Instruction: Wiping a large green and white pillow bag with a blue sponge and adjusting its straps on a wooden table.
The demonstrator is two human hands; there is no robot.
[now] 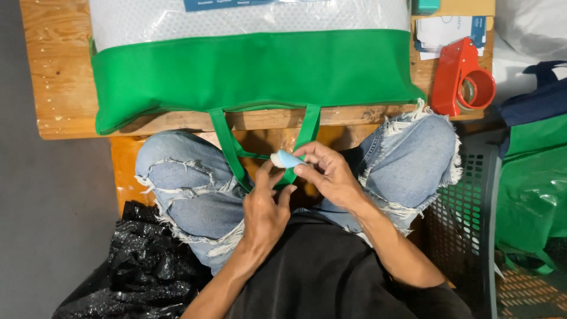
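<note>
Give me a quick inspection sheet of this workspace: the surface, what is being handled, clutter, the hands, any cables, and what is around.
Surface: wooden table, worn at its front edge.
Job's things: small blue and white object pinched by both hands; green bag with a clear top lies on the table, its handle strap hanging to the lap.
Clutter: red tape dispenser at the table's right end; papers behind it.
Hands: left hand and right hand meet over the lap, fingers closed on the object.
Cables: nothing seen.
Surroundings: black plastic sheet at left; dark perforated crate and more green bags at right.
</note>
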